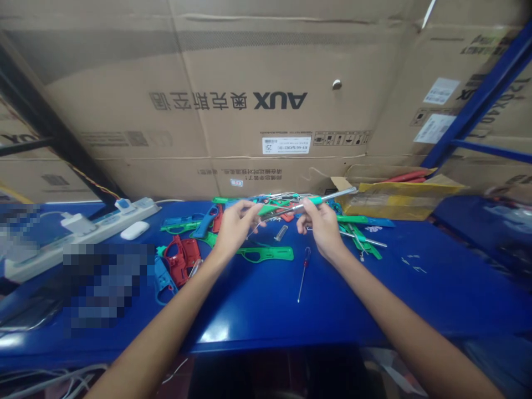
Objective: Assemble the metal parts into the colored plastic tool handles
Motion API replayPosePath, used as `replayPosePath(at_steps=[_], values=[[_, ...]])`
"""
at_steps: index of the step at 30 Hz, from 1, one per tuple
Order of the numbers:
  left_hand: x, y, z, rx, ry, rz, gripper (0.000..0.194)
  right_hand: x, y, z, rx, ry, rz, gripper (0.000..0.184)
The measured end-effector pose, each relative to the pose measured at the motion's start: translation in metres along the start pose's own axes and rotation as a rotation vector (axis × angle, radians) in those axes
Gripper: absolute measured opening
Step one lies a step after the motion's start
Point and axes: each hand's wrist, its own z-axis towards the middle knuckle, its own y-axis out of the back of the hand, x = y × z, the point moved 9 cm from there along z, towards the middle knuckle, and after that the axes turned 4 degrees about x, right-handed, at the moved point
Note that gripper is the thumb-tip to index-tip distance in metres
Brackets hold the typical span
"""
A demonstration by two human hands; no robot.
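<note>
Between my hands, above the blue table, is a long green plastic and metal piece (338,193) with a silver tube pointing to the upper right. My left hand (236,224) pinches a green plastic part (268,209) at the left end. My right hand (321,226) grips the green section near the tube. Whether the two ends are one joined piece I cannot tell. Below them lie a small clear tube (281,233), a green handle-shaped shell (266,254) and a screwdriver (305,271) with its tip toward me.
Red plastic shells (182,255) and blue ones (165,277) lie left. More green pieces with silver rods (366,241) are at right, before a taped cardboard box (390,199). A white power strip (83,238) runs along the left. Large cardboard (233,55) stands behind.
</note>
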Motion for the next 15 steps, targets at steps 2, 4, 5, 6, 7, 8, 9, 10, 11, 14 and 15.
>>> replayPosePath(at_steps=[2, 4, 5, 6, 7, 8, 9, 10, 11, 14, 15], values=[[0.002, -0.005, -0.001, 0.059, 0.024, 0.002, 0.038, 0.002, -0.003, -0.001, 0.022, -0.001, 0.01, 0.039], [0.004, -0.012, -0.002, 0.134, 0.059, -0.02, 0.041, 0.004, -0.002, 0.0, 0.015, 0.003, 0.026, 0.039], [0.004, -0.016, -0.004, 0.169, 0.079, -0.044, 0.043, 0.004, -0.001, 0.0, 0.003, 0.004, 0.035, 0.039], [0.005, -0.019, -0.005, 0.198, 0.099, -0.078, 0.045, 0.004, 0.001, 0.0, -0.01, 0.001, 0.044, 0.039], [0.006, -0.023, -0.007, 0.231, 0.12, -0.117, 0.047, 0.004, 0.003, 0.001, -0.022, -0.005, 0.054, 0.039], [0.008, -0.027, -0.009, 0.272, 0.142, -0.152, 0.048, 0.003, 0.005, 0.001, -0.033, -0.013, 0.064, 0.039], [0.009, -0.032, -0.011, 0.315, 0.16, -0.175, 0.05, 0.002, 0.007, 0.001, -0.043, -0.02, 0.072, 0.04], [0.011, -0.037, -0.012, 0.358, 0.172, -0.178, 0.051, 0.002, 0.009, 0.001, -0.052, -0.025, 0.078, 0.04], [0.013, -0.041, -0.013, 0.393, 0.173, -0.158, 0.053, 0.001, 0.01, 0.001, -0.06, -0.028, 0.081, 0.041], [0.013, -0.043, -0.012, 0.396, 0.083, -0.02, 0.058, 0.004, 0.009, 0.0, -0.062, -0.012, 0.081, 0.043], [0.01, -0.042, -0.011, 0.379, 0.039, 0.008, 0.059, 0.006, 0.008, -0.001, -0.058, 0.001, 0.08, 0.043]])
